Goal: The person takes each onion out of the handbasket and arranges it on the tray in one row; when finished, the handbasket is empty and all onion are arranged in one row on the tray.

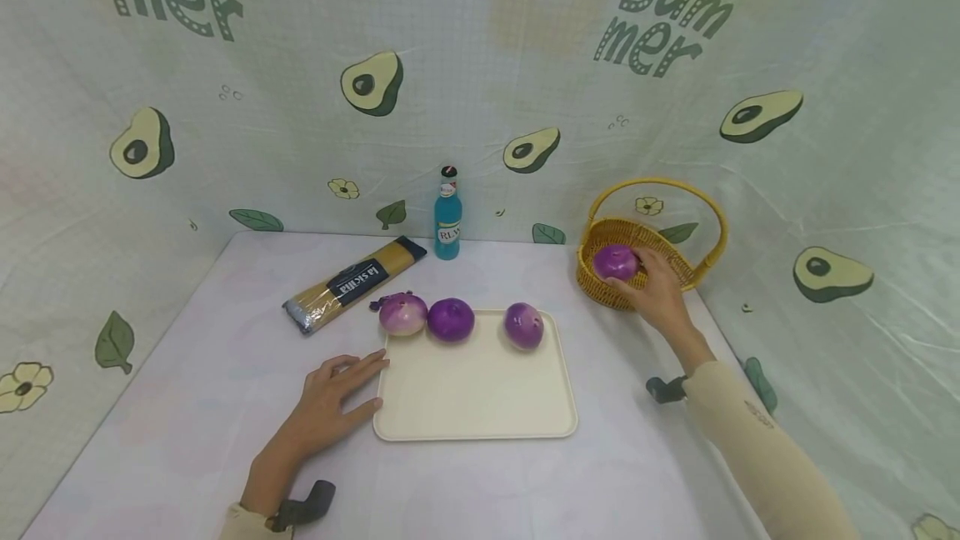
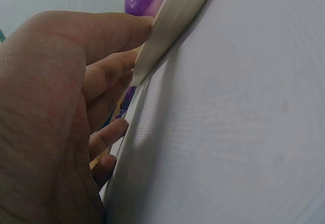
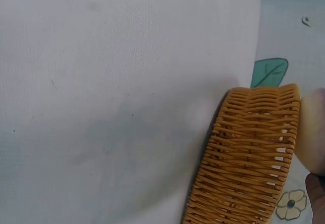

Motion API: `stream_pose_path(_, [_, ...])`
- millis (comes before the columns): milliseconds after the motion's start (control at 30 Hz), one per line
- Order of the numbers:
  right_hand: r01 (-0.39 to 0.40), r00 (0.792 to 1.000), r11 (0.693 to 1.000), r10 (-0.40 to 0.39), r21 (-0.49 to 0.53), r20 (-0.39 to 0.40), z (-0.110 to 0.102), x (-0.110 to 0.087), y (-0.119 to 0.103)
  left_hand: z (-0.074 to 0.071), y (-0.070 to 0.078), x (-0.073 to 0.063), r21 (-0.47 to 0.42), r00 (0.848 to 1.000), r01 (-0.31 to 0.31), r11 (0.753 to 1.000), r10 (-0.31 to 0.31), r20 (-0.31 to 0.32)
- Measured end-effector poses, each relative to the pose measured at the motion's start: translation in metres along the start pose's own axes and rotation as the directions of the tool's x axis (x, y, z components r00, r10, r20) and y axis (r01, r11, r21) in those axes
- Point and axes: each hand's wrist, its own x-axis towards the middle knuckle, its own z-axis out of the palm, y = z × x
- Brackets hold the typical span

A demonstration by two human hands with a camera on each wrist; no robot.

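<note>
My right hand [image 1: 660, 294] grips a purple onion [image 1: 617, 262] at the mouth of a yellow wicker basket [image 1: 588, 286]. In the right wrist view, the woven basket side [image 3: 244, 158] hides most of that hand; a pale part of the onion [image 3: 312, 132] shows past the rim. With its fingers fairly straight, my left hand [image 1: 330, 402] touches the left edge of a cream tray [image 1: 472, 394]. The left wrist view shows fingertips against the tray's rim [image 2: 175, 26]. Along the tray's far side sit three onions: one pale purple [image 1: 402, 315], one dark purple [image 1: 451, 320], one speckled [image 1: 523, 326].
A pack of spaghetti [image 1: 356, 283] lies slantwise behind the tray's left corner. Near the back edge of the white table [image 1: 480, 490] stands a blue bottle [image 1: 447, 223]. An avocado-print cloth [image 1: 450, 23] hangs behind and at both sides.
</note>
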Motion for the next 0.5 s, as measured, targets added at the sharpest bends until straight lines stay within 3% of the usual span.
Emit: stream_pose_path(500, [-0.001,1.0,1.0,0.001,0.009,-0.002,-0.0003,-0.0073,-0.0058,-0.0005,0.0013,-0.0004,-0.012,1.0,0.002,1.0,-0.002,-0.001])
